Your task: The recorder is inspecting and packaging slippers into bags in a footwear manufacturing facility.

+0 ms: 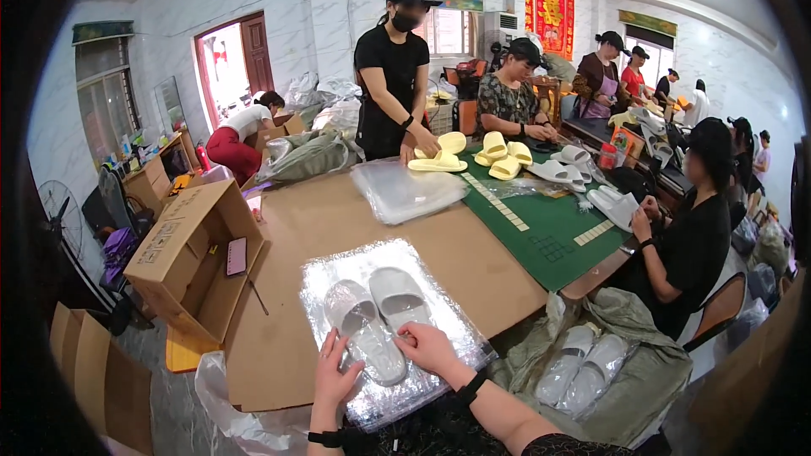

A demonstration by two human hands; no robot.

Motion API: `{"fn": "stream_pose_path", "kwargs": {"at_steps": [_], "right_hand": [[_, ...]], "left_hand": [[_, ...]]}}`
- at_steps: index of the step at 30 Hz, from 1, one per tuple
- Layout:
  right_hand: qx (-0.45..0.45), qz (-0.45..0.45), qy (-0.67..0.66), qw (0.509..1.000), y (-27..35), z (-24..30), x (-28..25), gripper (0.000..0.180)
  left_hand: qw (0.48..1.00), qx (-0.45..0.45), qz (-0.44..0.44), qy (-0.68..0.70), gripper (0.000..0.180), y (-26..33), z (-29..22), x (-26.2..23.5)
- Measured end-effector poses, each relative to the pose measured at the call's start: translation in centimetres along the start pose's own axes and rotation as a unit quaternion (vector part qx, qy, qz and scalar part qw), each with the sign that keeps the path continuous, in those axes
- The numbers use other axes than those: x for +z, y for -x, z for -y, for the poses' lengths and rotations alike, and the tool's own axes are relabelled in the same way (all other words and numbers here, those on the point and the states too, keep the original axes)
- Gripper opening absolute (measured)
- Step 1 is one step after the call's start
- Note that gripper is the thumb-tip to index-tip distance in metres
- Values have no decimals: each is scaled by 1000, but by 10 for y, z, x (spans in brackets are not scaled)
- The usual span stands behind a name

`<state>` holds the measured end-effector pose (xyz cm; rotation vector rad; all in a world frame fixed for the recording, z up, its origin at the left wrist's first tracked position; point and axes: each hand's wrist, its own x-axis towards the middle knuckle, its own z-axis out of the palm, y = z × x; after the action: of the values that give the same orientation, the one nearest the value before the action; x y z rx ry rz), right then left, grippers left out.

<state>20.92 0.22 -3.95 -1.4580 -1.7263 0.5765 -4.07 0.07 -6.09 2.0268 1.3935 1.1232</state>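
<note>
Two light grey slippers lie on a stack of shiny clear plastic bags (460,355) in front of me. The nearer, left slipper (384,363) has glossy glints on it, as if under clear film. Beside it, slightly farther off, is the right slipper (397,287). My left hand (336,371) rests at the left slipper's near left edge, its fingers apart and touching the side. With fingers bent together, my right hand (431,348) grips the same slipper's right edge; whether film is caught between the fingertips is hard to see.
An open cardboard box (182,245) with a phone inside stands at the left. More clear bags (410,190) lie across the table near a standing co-worker and yellow slippers (443,152). Bagged grey slippers (583,371) sit in a green sack (650,355) at my right.
</note>
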Motion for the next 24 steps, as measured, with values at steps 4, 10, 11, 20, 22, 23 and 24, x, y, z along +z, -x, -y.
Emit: {"fn": "stream_pose_path", "kwargs": {"at_steps": [4, 10, 11, 20, 22, 23, 24], "right_hand": [[10, 8, -6, 1000, 0, 1, -3, 27], [1, -2, -4, 1000, -2, -4, 3, 28], [-3, 4, -4, 1000, -2, -3, 3, 28], [0, -13, -1, 1000, 4, -3, 6, 26], [-2, -13, 0, 1000, 2, -5, 4, 26], [-2, -15, 0, 1000, 2, -5, 4, 25], [-1, -18, 1, 1000, 2, -5, 2, 25]], "left_hand": [[1000, 1, -1, -2, 65, -2, -5, 0], [1000, 17, -4, 0, 66, 0, 6, 3], [1000, 13, -10, -1, 66, 0, 6, 2], [1000, 15, 0, -3, 65, 4, 4, 1], [1000, 20, 7, -11, 65, -1, 2, 2], [1000, 17, 7, -16, 65, -1, 2, 3], [1000, 15, 9, -21, 65, -3, 1, 4]]}}
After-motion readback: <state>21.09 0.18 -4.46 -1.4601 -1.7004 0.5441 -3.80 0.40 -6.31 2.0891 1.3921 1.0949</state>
